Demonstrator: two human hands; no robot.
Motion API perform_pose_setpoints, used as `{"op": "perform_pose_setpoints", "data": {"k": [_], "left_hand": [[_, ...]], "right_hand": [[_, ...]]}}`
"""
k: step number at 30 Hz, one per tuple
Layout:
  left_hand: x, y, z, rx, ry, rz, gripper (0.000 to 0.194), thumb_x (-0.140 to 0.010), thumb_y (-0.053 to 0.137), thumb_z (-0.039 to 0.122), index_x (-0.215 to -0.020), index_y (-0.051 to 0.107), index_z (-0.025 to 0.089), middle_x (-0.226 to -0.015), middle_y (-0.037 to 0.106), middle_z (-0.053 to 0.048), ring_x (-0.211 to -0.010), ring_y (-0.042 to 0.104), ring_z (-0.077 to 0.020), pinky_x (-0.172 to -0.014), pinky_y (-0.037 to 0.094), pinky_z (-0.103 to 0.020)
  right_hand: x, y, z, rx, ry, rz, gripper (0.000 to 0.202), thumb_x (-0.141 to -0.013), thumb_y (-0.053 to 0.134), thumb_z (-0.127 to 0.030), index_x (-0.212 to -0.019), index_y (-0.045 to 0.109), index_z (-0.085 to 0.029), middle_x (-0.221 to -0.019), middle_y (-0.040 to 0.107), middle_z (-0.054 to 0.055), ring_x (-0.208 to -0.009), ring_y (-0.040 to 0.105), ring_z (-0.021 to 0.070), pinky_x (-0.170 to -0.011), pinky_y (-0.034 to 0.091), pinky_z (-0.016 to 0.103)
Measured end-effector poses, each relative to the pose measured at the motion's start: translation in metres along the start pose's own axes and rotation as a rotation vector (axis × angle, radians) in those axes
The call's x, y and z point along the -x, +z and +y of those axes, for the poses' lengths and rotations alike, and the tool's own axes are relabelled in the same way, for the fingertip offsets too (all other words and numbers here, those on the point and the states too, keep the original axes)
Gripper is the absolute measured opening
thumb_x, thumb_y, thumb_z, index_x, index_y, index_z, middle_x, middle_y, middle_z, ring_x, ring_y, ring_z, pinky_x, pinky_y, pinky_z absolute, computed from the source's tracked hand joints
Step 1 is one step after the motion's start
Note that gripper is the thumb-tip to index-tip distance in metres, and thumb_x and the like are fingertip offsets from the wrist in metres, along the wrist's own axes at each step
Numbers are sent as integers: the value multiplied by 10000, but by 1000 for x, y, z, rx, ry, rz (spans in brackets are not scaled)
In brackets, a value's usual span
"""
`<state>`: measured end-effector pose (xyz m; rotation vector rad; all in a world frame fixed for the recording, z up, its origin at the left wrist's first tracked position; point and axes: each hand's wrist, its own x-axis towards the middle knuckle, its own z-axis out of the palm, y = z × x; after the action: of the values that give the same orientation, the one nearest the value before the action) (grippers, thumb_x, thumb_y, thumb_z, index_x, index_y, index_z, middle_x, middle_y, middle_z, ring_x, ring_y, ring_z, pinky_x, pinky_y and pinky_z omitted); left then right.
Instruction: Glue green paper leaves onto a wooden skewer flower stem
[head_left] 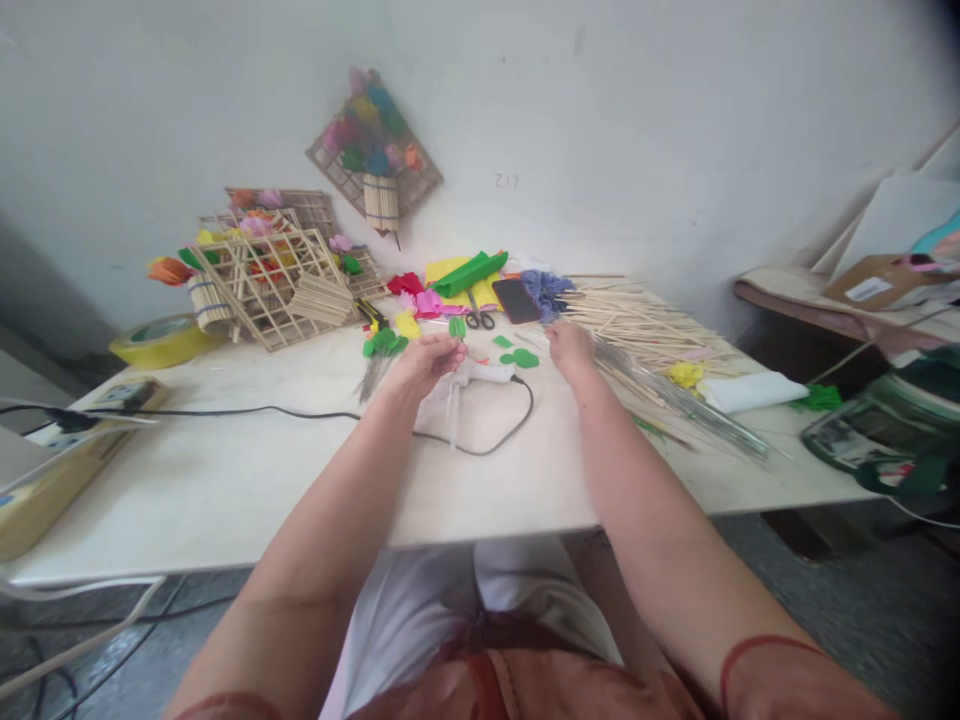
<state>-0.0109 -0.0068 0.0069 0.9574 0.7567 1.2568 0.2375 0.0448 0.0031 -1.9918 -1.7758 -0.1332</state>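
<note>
My left hand is closed in a pinch on a small green paper leaf that stands up from the fingertips. Just beside and below it lies a white hot glue gun with a clear glue stick near it. My right hand is at the left ends of a bundle of thin wires, its fingers pressed together; what they hold is too small to make out. Between the hands are loose green paper pieces. Leaves on wire stems lie left of my left hand.
Scissors, a phone and coloured crepe paper lie at the back. Thin wooden sticks spread out on the right. Stick lattices with paper flowers lean at the left. A black cord crosses the table to a power strip.
</note>
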Motion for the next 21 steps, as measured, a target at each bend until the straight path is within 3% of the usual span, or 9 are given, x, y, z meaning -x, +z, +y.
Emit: {"op": "perform_pose_setpoints", "data": {"k": [4, 7, 10, 15, 18, 21], "left_hand": [[0, 2, 0, 7, 2, 22, 25, -712, 612, 73, -693, 599, 85, -643, 649, -52, -535, 594, -79, -516, 477, -176], [1, 4, 1, -4, -5, 37, 11, -704, 625, 82, -705, 614, 82, -657, 659, -58, -566, 615, -95, -539, 483, -187], [2, 7, 0, -32, -7, -12, 64, -679, 668, 117, -721, 634, 82, -691, 674, -67, -617, 634, -113, -591, 494, -205], [5, 12, -3, -106, -43, -202, 151, -617, 740, 182, -709, 660, 94, -708, 686, -67, -695, 646, -137, -716, 500, -252], [6, 15, -3, -138, -71, -245, 171, -595, 756, 198, -701, 666, 99, -679, 681, -56, -649, 636, -124, -709, 495, -253], [8, 16, -3, -168, -111, -289, 191, -584, 765, 206, -705, 666, 96, -652, 677, -55, -626, 633, -125, -693, 496, -257]], "right_hand": [[5, -8, -9, -469, 35, -36, 163, -795, 533, -213, -830, 672, -135, -818, 678, 99, -718, 593, 166, -602, 407, 253], [12, -12, -21, -1013, 73, -228, 83, -738, 597, -205, -765, 621, -131, -666, 635, 40, -490, 476, 76, -429, 308, 191], [23, -15, -36, -1363, 19, -469, 176, -623, 703, -234, -712, 588, -136, -611, 612, 16, -436, 422, 52, -356, 210, 171], [39, -13, -61, -1564, 0, -628, 290, -505, 776, -269, -650, 571, -124, -566, 577, -7, -421, 377, 26, -337, 159, 164], [43, -8, -69, -1574, 76, -639, 306, -467, 789, -251, -621, 553, -132, -476, 495, -48, -403, 364, 29, -338, 143, 174], [41, -5, -68, -1610, 114, -594, 302, -476, 777, -245, -655, 557, -140, -495, 508, -48, -417, 388, 38, -346, 155, 177]]}}
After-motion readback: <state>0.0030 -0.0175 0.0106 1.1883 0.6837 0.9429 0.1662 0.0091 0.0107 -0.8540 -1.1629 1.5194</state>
